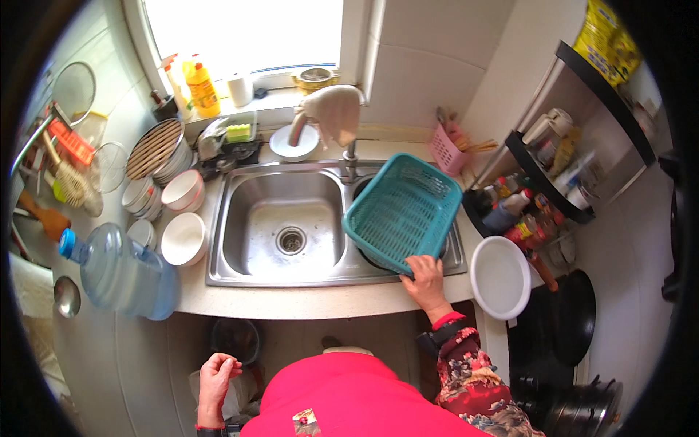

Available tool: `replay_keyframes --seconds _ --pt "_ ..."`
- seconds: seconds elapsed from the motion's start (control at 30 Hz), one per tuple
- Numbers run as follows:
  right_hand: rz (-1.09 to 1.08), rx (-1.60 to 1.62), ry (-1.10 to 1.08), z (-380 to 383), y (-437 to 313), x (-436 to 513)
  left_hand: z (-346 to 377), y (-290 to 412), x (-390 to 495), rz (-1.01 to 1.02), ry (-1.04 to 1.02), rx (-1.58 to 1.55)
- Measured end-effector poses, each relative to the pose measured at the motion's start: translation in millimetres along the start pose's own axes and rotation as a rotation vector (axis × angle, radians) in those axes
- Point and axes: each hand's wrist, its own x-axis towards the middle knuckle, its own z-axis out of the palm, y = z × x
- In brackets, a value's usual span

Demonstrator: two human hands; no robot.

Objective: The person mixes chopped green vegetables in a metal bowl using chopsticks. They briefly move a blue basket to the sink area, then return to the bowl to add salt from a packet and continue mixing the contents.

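Observation:
My right hand (426, 285) grips the near rim of a teal perforated plastic basket (401, 216). Its fingers curl over the edge. The basket appears to hold nothing and rests tilted over the right basin of the stainless steel double sink (218, 273), hiding most of that basin. To its left, the bare left basin (262, 257) shows a round drain strainer (290, 240). My left hand (217, 381) hangs in front of the counter, away from the sink. Its fingers are loosely curled together, and nothing shows in them.
A blue water jug (123, 278) and several bowls (184, 239) stand left of the sink. A cloth (336, 112) drapes the faucet (350, 159). Right of the sink are a white basin (501, 278), a pink utensil basket (449, 150) and a corner shelf (551, 177) of bottles.

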Motion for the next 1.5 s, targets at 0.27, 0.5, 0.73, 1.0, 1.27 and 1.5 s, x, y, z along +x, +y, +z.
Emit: replay_keyframes --seconds 0.27,0.5,0.73,1.0,1.27,1.5 --pt "-0.050 0.110 0.132 -30 -21 17 -8 -7 -8 0.024 0.189 -0.045" --pt "-0.153 0.300 0.114 -34 -69 50 -25 -31 -21 0.064 0.462 -0.065" --pt "-0.258 0.451 0.017 -13 -121 69 -42 -66 -58 -0.058 0.617 -0.245" --pt "-0.466 0.412 -0.346 0 -145 71 -47 -125 -80 -0.029 0.817 -0.217" --pt "-0.347 0.548 -0.221 3 -143 68 -41 -126 -71 -0.140 0.650 -0.206" --pt "-0.326 0.479 -0.283 0 -114 49 -30 -112 -43 -0.150 0.528 -0.198"
